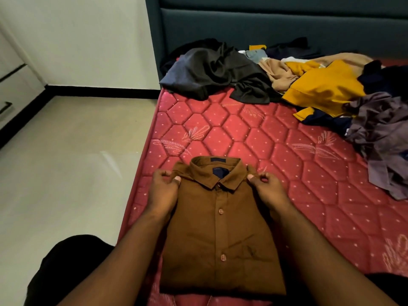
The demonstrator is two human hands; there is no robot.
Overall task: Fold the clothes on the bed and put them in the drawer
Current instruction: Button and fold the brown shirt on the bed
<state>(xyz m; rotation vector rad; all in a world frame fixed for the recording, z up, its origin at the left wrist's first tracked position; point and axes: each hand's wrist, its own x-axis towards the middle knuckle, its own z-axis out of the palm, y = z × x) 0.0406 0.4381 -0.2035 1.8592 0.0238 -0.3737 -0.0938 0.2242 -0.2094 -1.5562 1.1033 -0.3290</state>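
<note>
Mattress (254, 138): red, quilted in hexagons with pale dots and leaf prints; one.
Headboard (276, 25): dark teal, padded, along the far end.
Floor (66, 151): pale tiles left of the mattress.
Drawer unit (11, 85): white fronts with dark handles at far left; count unclear, cut by the frame edge.
Heap of unfolded clothes (309, 85): strewn along the far and right side; dark grey, tan, mustard yellow, navy, mauve-grey pieces; exact count hidden in the tangle.
Brown shirt (220, 228): one, folded into a rectangle, lying front up on the near edge; long axis running away from the person, collar pointing toward the headboard; three buttons showing.
Labels: two navy tags inside the collar, writing too small to read.
Left hand (164, 184): thumb and curled fingers pinching the left shoulder fold.
Right hand (265, 186): pinching the right shoulder fold likewise.
</note>
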